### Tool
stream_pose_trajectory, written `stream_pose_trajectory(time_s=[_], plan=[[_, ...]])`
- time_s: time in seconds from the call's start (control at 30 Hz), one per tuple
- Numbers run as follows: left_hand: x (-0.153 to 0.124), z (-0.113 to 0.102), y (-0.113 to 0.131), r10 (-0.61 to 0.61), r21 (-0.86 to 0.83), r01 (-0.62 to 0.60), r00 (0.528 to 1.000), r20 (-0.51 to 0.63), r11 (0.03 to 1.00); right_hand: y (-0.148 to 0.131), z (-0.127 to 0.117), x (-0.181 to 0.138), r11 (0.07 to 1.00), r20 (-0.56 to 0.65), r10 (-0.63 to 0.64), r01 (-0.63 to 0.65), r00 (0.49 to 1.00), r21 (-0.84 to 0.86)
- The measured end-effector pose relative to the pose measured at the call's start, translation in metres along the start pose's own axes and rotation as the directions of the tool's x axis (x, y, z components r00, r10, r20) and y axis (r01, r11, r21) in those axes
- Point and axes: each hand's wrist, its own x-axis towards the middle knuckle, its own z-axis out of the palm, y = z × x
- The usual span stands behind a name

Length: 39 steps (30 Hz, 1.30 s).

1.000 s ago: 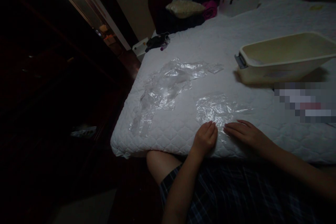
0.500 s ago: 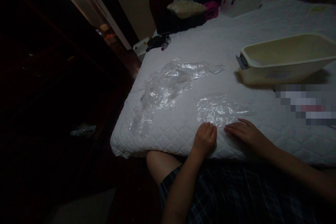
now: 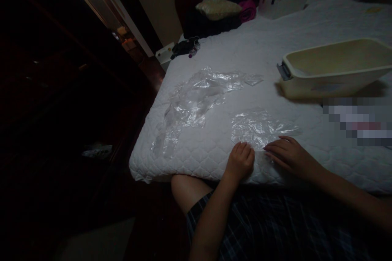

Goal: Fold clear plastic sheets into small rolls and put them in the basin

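A small clear plastic bag, crinkled and shiny, lies flat on the white quilted bed near its front edge. My left hand is closed at the bag's near left corner, fingers curled over the edge of the film. To the right, my right hand rests with fingers stretched out and slightly apart, their tips at the bag's near edge. Beyond and to the left, a larger crumpled sheet of clear plastic spreads over the quilt, apart from both hands.
On the right of the bed stands a cream plastic bin with a grey latch. A blurred-out patch lies in front of it. Farther back are a white box, a beige cushion and a rolled magenta cloth.
My right hand has shifted slightly, its fingers spreading a little more at the bag's near edge. My left hand stays in nearly the same place.
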Motion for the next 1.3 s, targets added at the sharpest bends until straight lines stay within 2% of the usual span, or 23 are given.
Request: stream_pose_trajectory(time_s=[0.3,0.47,0.63,0.83,0.97,1.13,1.3], plan=[[-0.001,0.001,0.0,0.013,0.019,-0.013,1.0,0.011,1.0,0.0,0.007,0.014,0.983,0.07,0.181,-0.182,0.981,0.01],[-0.001,0.001,-0.001,0.031,0.063,-0.033,0.999,0.041,0.997,-0.006,0.01,0.025,0.947,0.096,0.32,-0.321,0.943,-0.008],[-0.002,0.001,-0.001,0.042,0.071,-0.042,0.999,-0.006,0.997,-0.006,0.013,0.028,0.904,0.083,0.421,-0.425,0.903,0.037],[0.0,-0.001,-0.001,0.045,0.063,-0.043,0.999,-0.031,0.997,0.002,0.01,0.029,0.925,0.028,0.379,-0.379,0.925,-0.004],[0.0,-0.001,-0.001,0.049,0.058,-0.045,0.996,-0.069,0.997,0.008,0.004,0.029,0.939,0.047,0.339,-0.341,0.94,0.045],[-0.002,0.002,-0.001,0.038,0.055,-0.036,0.999,-0.025,0.998,0.016,0.007,0.018,0.942,0.02,0.295,-0.294,0.955,0.162],[-0.003,0.002,0.0,0.042,0.067,-0.042,0.999,0.0,0.997,0.022,0.016,0.003,0.955,0.007,0.257,-0.255,0.966,0.152]])
